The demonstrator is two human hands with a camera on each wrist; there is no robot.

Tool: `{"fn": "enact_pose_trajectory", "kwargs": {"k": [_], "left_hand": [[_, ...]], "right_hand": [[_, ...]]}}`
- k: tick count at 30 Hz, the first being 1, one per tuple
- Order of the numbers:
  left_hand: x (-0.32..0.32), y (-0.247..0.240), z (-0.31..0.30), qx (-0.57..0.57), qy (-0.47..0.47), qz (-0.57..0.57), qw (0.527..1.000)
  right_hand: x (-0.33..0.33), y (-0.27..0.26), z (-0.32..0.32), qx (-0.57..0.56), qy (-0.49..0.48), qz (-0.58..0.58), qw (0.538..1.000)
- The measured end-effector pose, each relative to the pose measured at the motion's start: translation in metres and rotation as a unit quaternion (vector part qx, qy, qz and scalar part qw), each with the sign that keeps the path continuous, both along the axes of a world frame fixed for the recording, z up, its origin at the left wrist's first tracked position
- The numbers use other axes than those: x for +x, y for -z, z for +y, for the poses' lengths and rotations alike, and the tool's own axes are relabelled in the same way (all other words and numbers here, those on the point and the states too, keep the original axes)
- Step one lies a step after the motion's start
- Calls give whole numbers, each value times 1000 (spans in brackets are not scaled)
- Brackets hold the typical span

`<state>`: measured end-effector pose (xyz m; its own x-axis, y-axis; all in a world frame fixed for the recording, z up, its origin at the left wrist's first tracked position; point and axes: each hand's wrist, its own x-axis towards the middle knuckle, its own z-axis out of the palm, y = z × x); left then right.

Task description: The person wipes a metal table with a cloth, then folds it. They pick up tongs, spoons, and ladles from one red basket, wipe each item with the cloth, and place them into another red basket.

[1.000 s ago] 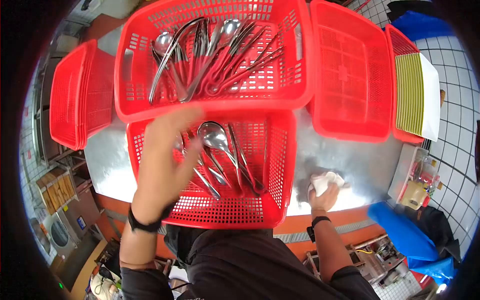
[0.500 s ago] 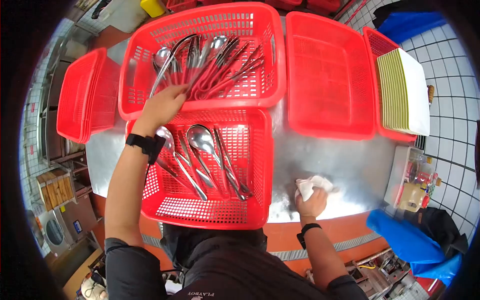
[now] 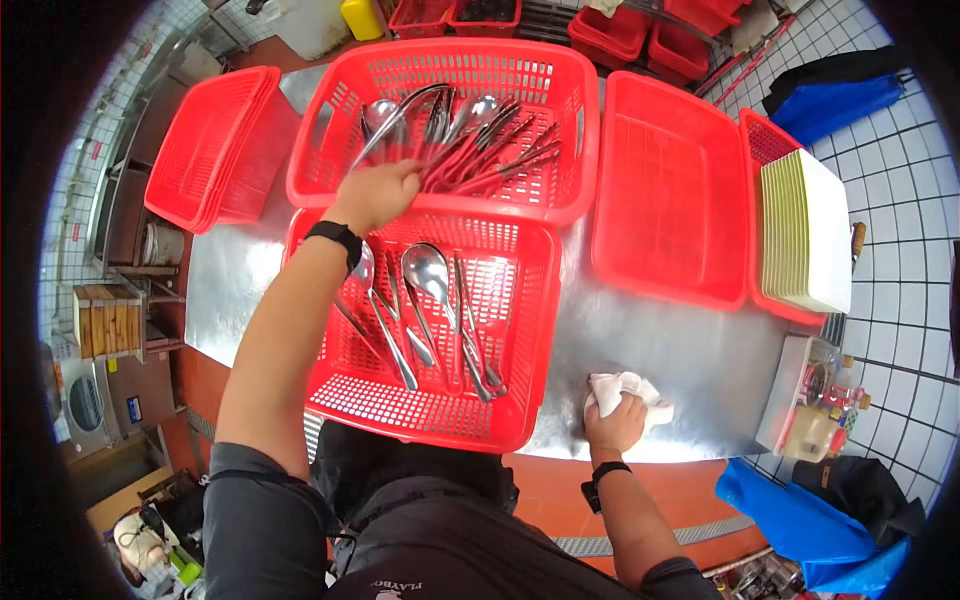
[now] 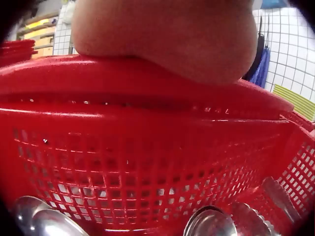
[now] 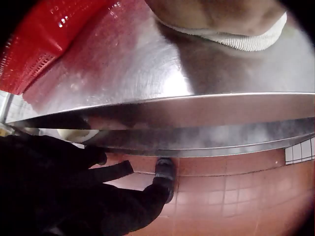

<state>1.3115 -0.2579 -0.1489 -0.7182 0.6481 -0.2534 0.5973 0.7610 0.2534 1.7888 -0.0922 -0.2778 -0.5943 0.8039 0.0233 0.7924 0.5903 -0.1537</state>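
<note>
My left hand [image 3: 378,197] reaches over the front rim of the upper red basket [image 3: 480,212], at the handles of the metal utensils [image 3: 480,150] heaped there; whether its fingers grip one is hidden. The left wrist view shows the heel of the hand [image 4: 167,34] above the rim. Spoons and tongs [image 3: 428,270] lie in the lower red basket [image 3: 430,425], below that forearm. To the right, my right hand [image 3: 615,428] grips a folded white cloth [image 3: 640,388] on the steel table. The right wrist view shows the cloth's ribbed edge [image 5: 251,42] under the hand [image 5: 216,17].
A stack of red baskets [image 3: 210,150] stands left on the steel table [image 3: 680,350]. Right of the upper basket is an empty red basket [image 3: 670,190], then green-edged white trays [image 3: 805,230]. A container with bottles [image 3: 815,400] sits at the table's right end.
My left hand has moved up from over the lower basket to the utensils in the upper one, and slightly right. My right hand stays on the cloth. The head view has shifted.
</note>
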Motion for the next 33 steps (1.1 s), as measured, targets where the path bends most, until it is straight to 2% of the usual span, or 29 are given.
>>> {"fn": "enact_pose_trajectory", "kwargs": {"k": [1, 5, 6, 9, 10, 11, 13, 15, 17, 18, 19, 21, 22, 24, 25, 27, 28, 29, 31, 32, 33], "left_hand": [[1, -3, 1, -22, -23, 7, 999], [-7, 8, -3, -26, 5, 24, 999], [-12, 8, -5, -21, 22, -26, 999], [-23, 17, -5, -66, 31, -53, 996], [-32, 21, -5, -85, 106, -51, 989], [-35, 28, -6, -83, 105, -51, 990], [-11, -7, 3, -111, 55, -29, 992], [-22, 10, -4, -91, 33, -44, 994], [-36, 23, -10, 26, -7, -19, 999], [-45, 21, -12, 25, -59, -45, 997], [-55, 23, -24, 27, -59, -46, 997], [-75, 30, -54, -148, -14, -28, 988], [-77, 30, -58, -149, -14, -28, 988], [-76, 36, -63, 11, -92, -148, 985], [-79, 39, -61, 8, -88, -153, 984], [-91, 46, -57, -105, -13, -152, 983], [-99, 51, -60, -140, 123, -99, 978], [-101, 57, -63, -139, 123, -97, 978], [-103, 62, -67, -129, 56, -95, 986], [-109, 76, -71, -78, -91, -153, 981], [-103, 63, -65, -75, -93, -150, 982]], "right_hand": [[0, 1, 0, 9, -5, -9, 1000], [-1, 2, -1, 14, -10, -1, 1000], [-4, -4, -1, 4, -1, -16, 1000], [-2, -4, -3, -3, 9, -31, 999], [-2, -2, -3, -2, 9, -30, 1000], [-3, 0, -2, 0, 8, -30, 1000], [-2, 0, -3, 22, 6, -27, 999], [-4, -4, -4, 11, 5, -14, 1000], [-10, -8, -5, 6, 10, 5, 1000], [-11, -9, -5, 6, 10, 14, 1000], [-9, -11, -5, 4, 8, 20, 1000], [-3, -6, -5, 5, 13, 8, 1000], [-3, -1, -3, 6, 16, 1, 1000], [0, 8, 1, 15, 14, 8, 1000], [3, 10, 1, 25, 13, 15, 999], [8, 13, 2, 27, 7, 2, 1000], [7, 13, 3, 29, -2, -6, 1000], [6, 13, 2, 30, -2, -4, 1000], [0, 6, 0, 19, 6, 16, 1000], [-1, 5, 1, 22, 5, 20, 1000], [-1, 4, 1, 22, 2, 13, 1000]]}}
